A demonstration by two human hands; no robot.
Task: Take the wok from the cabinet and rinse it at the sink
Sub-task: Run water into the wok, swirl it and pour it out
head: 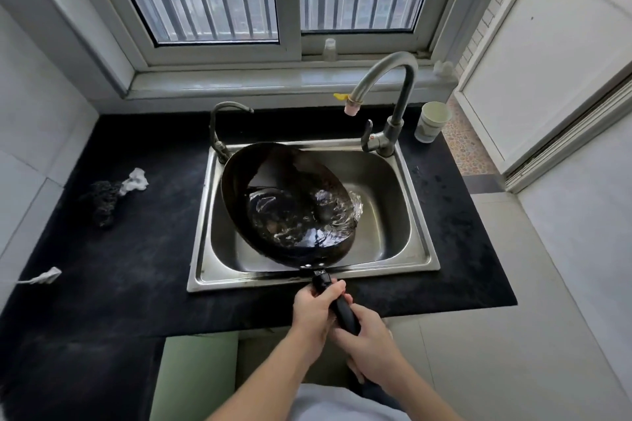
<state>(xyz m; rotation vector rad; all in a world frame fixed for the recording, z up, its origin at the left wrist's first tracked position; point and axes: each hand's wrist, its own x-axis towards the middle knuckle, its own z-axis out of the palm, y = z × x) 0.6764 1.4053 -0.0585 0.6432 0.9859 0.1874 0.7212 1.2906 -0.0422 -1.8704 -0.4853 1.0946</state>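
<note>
A black wok [287, 202] hangs tilted over the steel sink [403, 243], its right rim lowest. Water swirls inside it and spills over the right edge into the basin. Its black handle [337, 302] reaches out over the sink's front rim. My left hand [314, 311] grips the handle near the wok. My right hand [367, 343] grips the handle's end just behind it. The tall curved faucet [393, 92] stands at the sink's back right, its pink nozzle above the basin; no stream from it is visible.
A smaller tap [219, 126] rises at the sink's back left. A white cup [431, 121] stands right of the faucet. On the black counter [136, 249] lie a dark scrubber with a white rag [113, 191] and a white scrap [42, 276]. A window sill runs behind.
</note>
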